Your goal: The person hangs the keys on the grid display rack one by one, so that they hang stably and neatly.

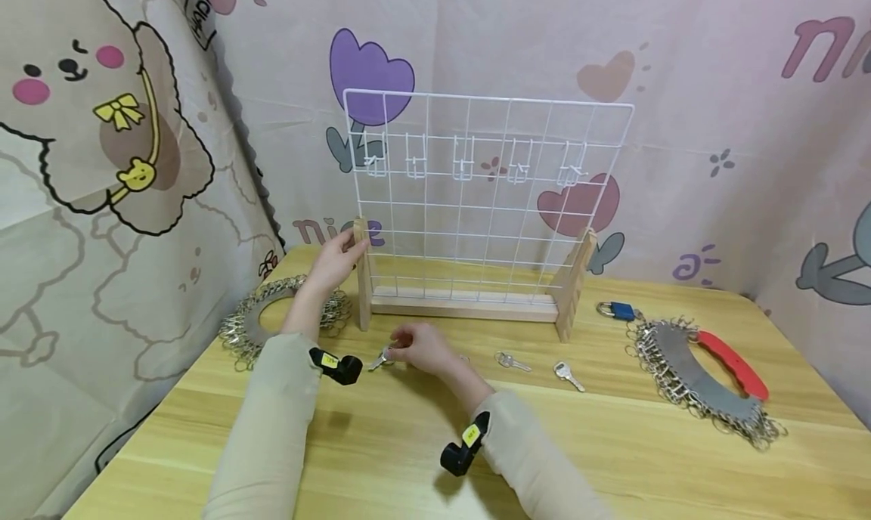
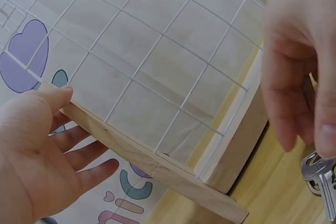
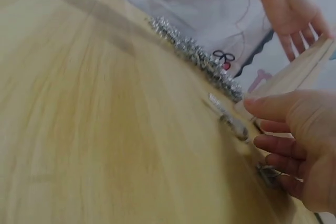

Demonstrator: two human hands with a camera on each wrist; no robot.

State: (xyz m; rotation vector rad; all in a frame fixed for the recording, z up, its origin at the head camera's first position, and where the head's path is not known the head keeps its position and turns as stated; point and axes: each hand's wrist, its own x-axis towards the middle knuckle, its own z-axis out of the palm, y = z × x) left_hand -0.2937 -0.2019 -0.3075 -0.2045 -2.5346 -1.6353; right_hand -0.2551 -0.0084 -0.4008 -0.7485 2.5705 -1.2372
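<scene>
My left hand grips the left wooden post of a white wire grid rack. Its thumb lies on the post's front edge and the fingers are behind. Over the table before the rack, my right hand reaches down to a silver key with a ring. The right wrist view puts its spread thumb and fingers right beside this key, not closed round it. Another key lies below those fingers. Two further keys, one on a ring and one farther right, lie on the table.
Several white wire hooks hang along the rack. At the left lies a curved metal plate fringed with small metal pieces. To the right are a similar plate with a red handle and a blue padlock. Printed cloth hangs behind.
</scene>
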